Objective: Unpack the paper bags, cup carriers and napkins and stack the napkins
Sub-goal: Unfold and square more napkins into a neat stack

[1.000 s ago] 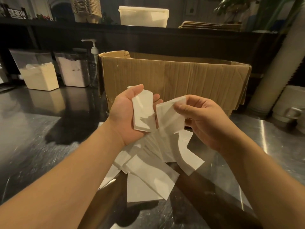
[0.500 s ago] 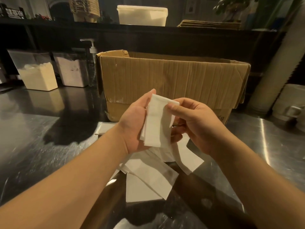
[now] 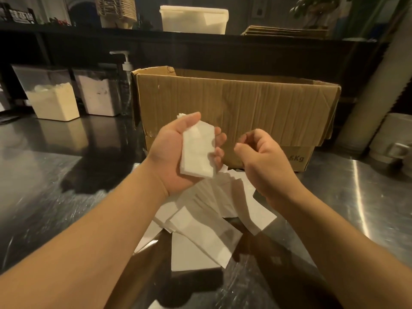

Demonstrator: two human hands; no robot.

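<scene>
Dim, warm-yellow indoor light; source seems overhead, out of frame; steel counter (image 3: 367, 197) throws streaky glare, a bright vertical streak on the right side; forearms cast dark shadows onto the counter near the bottom edge; loose napkins (image 3: 200, 230) are the brightest patch, near blown out; back shelf (image 3: 200, 39) sinks into near-black, detail lost; wide-angle bend visible at the edges, pale column (image 3: 379, 85) leans inward; left hand (image 3: 176, 157) and right hand (image 3: 265, 166) slightly soft, probably motion blur; cardboard box (image 3: 234, 108) reasonably sharp.
</scene>
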